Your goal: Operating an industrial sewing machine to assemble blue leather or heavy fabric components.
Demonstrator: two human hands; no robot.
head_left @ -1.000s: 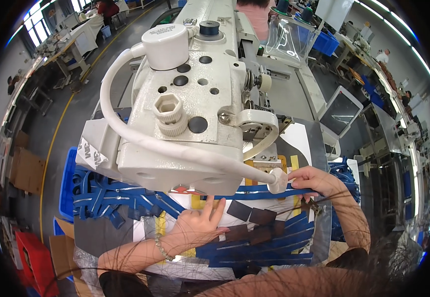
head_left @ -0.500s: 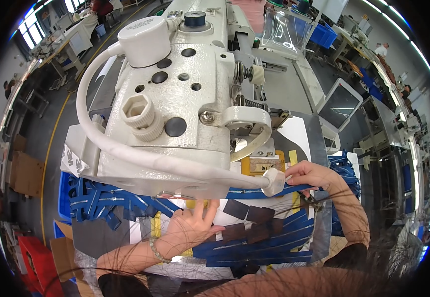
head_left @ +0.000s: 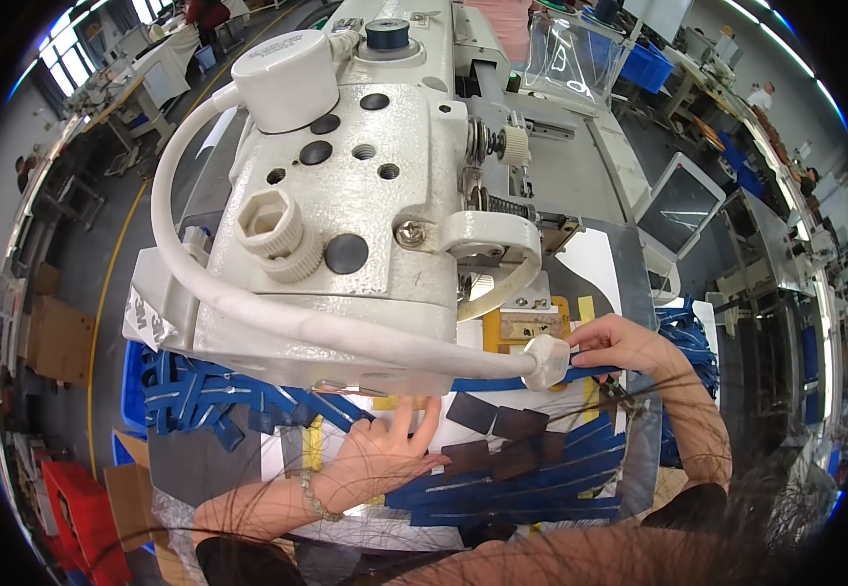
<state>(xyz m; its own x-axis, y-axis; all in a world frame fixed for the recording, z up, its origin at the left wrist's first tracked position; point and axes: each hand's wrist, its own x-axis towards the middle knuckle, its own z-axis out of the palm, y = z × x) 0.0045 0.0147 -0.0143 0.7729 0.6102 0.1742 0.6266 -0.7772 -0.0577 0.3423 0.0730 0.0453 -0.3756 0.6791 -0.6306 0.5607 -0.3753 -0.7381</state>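
A blue zipper strip (head_left: 482,385) runs crosswise below the front of a white sewing machine (head_left: 346,195). My right hand (head_left: 624,347) pinches it between thumb and fingers, just right of a white plastic hose fitting (head_left: 546,362). My left hand (head_left: 385,451) lies below the machine head, with index and middle fingers stretched forward and thumb out to the right. Its foremost fingertips are near the machine's lower edge, and whether they touch the strip cannot be seen. Dark fabric pieces (head_left: 471,413) and several blue zippers (head_left: 531,483) lie right of my left hand.
Tangled blue zippers (head_left: 214,396) pile up at the left by a blue bin (head_left: 133,386); another bundle (head_left: 687,337) hangs at the right. A yellow-framed plate (head_left: 526,322) sits behind the fitting. A screen (head_left: 682,210) stands right; a cardboard box (head_left: 131,488) is lower left.
The whole view has shifted slightly to the right. Both hands keep nearly the same place and pose. A pale mark on the strip beside the fitting no longer shows.
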